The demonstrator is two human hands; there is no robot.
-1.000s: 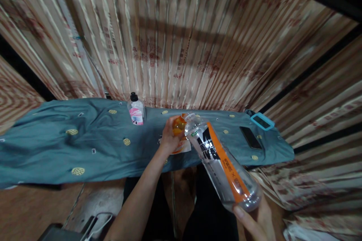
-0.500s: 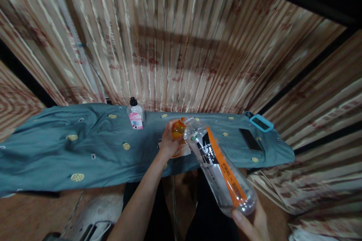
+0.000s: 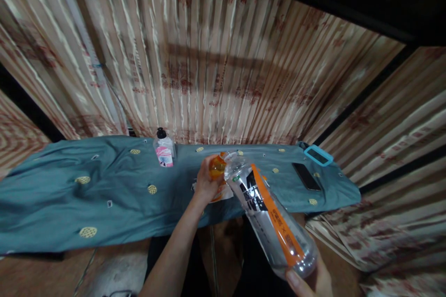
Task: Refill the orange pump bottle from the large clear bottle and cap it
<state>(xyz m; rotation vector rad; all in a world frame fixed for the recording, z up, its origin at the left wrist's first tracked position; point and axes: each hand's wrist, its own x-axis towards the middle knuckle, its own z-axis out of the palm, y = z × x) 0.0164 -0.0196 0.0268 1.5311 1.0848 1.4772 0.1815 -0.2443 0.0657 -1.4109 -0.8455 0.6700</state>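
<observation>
Hands apart, each gripping its own bottle. Right hand (image 3: 315, 279) closed round the base of the clear bottle (image 3: 266, 222), thumb on the near side; bottle held aslant above the cloth (image 3: 121, 195), neck away from the wearer and leftward. Judged handling: thin plastic, light if as empty as it looks (contents uncertain); smooth walls, slippery if wet, apt to dent when squeezed. Suggested hold: the base, probably stiffer, with light pressure; neck for steadying. At the clear bottle's mouth: left hand (image 3: 205, 184) wrapped round an orange bottle (image 3: 216, 168); necks meet or overlap, contact unclear. Orange one likely light too. Right of the clear bottle, beyond: phone (image 3: 305, 176) lying flat, then blue-framed device (image 3: 318, 155). Well left of it: black-capped bottle (image 3: 164, 152), upright. Behind it all: curtain (image 3: 209, 79).
</observation>
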